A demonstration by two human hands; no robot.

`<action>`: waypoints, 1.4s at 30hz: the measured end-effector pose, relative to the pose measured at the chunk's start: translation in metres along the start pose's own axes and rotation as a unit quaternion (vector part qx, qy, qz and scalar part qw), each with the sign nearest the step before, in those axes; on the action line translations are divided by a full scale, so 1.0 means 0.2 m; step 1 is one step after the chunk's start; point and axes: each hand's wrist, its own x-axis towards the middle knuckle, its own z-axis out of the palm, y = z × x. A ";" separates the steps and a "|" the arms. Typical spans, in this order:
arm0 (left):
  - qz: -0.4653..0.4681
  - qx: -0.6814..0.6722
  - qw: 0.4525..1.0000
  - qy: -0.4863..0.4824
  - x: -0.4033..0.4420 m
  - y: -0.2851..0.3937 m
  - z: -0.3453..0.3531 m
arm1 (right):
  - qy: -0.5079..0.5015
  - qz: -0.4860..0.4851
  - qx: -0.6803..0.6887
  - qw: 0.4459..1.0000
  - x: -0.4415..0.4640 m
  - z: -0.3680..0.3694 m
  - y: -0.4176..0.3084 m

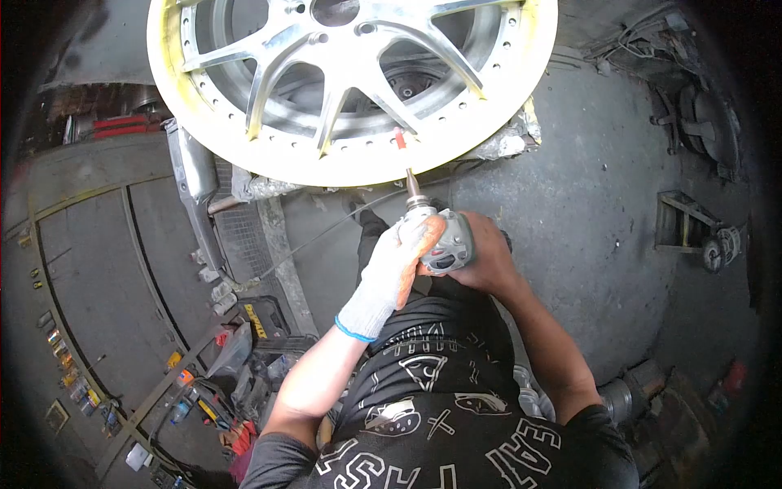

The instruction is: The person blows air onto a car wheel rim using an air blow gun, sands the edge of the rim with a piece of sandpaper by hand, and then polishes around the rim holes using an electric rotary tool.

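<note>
Right up close it's your black shirt [440, 401], white lettering and pictures across the front, and out past it go both your arms! Here's your left hand [405, 251] in a white knitted glove with orange on it and a blue cuff, fingers wrapped firmly round the front body of the grey power tool [450, 247]. And your right hand [485, 251], bare, is closed around the tool's other side, its fingers partly hidden. The tool points away from you, its metal nose leading to a slim red bit [400, 138] over the pale rim of the big spoked wheel [346, 67], close by the end of a spoke; whether it touches, you can't tell from here. Down to the left, a black case [259, 319] with yellow lettering sits on the cluttered side, while grey floor [570, 212] spreads to the right.
</note>
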 end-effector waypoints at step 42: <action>0.007 0.021 1.000 0.014 -0.02 0.02 -0.02 | -0.040 0.060 0.034 0.997 0.04 -0.02 -0.06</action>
